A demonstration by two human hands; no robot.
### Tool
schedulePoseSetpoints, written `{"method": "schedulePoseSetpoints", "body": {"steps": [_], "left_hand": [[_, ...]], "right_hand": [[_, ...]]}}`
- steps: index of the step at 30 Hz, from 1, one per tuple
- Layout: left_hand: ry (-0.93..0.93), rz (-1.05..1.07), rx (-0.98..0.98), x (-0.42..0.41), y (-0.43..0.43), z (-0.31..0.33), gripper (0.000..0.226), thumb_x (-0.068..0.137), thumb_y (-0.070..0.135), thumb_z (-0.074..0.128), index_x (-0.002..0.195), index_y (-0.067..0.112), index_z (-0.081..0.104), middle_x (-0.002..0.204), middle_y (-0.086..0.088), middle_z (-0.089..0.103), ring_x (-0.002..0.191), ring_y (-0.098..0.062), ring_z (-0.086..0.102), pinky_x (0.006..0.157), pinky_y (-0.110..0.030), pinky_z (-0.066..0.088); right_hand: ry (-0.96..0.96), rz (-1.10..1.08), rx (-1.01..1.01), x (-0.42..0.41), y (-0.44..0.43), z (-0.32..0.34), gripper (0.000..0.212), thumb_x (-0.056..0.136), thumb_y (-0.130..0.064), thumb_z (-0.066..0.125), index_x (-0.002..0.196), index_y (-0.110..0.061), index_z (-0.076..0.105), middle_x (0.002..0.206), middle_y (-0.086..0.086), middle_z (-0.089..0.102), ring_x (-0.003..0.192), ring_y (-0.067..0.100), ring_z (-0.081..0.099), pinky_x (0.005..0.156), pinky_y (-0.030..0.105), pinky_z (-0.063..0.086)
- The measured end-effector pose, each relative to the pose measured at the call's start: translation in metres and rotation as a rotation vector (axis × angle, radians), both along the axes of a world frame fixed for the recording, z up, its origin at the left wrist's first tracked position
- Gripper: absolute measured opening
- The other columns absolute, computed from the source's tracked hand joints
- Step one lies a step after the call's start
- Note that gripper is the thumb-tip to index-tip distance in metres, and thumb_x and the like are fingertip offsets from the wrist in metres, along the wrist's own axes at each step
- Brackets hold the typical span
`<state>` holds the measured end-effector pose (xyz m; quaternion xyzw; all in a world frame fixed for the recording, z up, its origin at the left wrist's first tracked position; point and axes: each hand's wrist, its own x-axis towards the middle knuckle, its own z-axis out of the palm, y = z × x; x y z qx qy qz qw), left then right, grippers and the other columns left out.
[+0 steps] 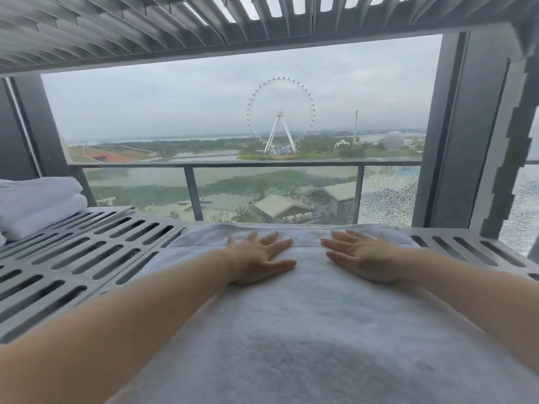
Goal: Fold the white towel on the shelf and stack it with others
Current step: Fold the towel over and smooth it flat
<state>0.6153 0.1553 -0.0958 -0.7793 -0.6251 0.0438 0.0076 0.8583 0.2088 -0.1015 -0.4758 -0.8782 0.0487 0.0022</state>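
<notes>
A white towel (297,325) lies spread flat on the grey slotted shelf (96,252), running from the near edge to the back edge. My left hand (259,258) and my right hand (361,258) rest palm down on its far part, side by side, fingers spread and pointing toward each other. Neither hand grips the cloth. A stack of folded white towels (38,205) sits at the far left of the same shelf, two layers showing.
A slatted shelf (204,21) hangs close overhead. A thick grey post (455,135) stands at the right. Behind the shelf is a glass balcony railing (245,166) with a landscape and a Ferris wheel beyond it.
</notes>
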Motion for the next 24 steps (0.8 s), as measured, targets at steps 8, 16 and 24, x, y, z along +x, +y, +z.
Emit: {"method": "schedulePoseSetpoints", "body": {"steps": [8,16,24], "left_hand": [[-0.14,0.086,-0.058,0.025,-0.038,-0.01,0.06,0.094,0.058,0.017,0.147,0.035,0.0,0.157,0.007,-0.005,0.144,-0.015,-0.006,0.115,-0.05,-0.006],[-0.247,0.127,0.003,0.042,-0.092,-0.02,0.065,0.085,0.067,0.012,0.144,0.044,0.0,0.154,0.014,-0.016,0.141,-0.014,-0.02,0.109,-0.055,-0.013],[0.052,0.216,0.161,0.06,-0.131,-0.009,0.063,0.095,0.05,0.02,0.147,0.026,-0.005,0.157,0.008,-0.011,0.143,-0.015,-0.013,0.111,-0.052,-0.011]], "right_hand": [[-0.046,-0.026,-0.057,0.014,-0.034,-0.005,0.064,0.084,-0.072,0.012,0.142,-0.047,0.001,0.156,-0.013,-0.005,0.143,0.012,-0.005,0.114,0.051,-0.006],[0.076,0.155,-0.057,-0.001,-0.088,-0.016,0.067,0.086,-0.068,0.013,0.145,-0.039,-0.002,0.156,-0.015,-0.006,0.142,0.007,-0.006,0.113,0.042,-0.006],[0.027,0.086,-0.065,-0.008,-0.128,0.0,0.067,0.092,-0.058,0.014,0.147,-0.023,-0.006,0.157,-0.004,-0.008,0.144,0.014,-0.006,0.115,0.045,-0.004]]}}
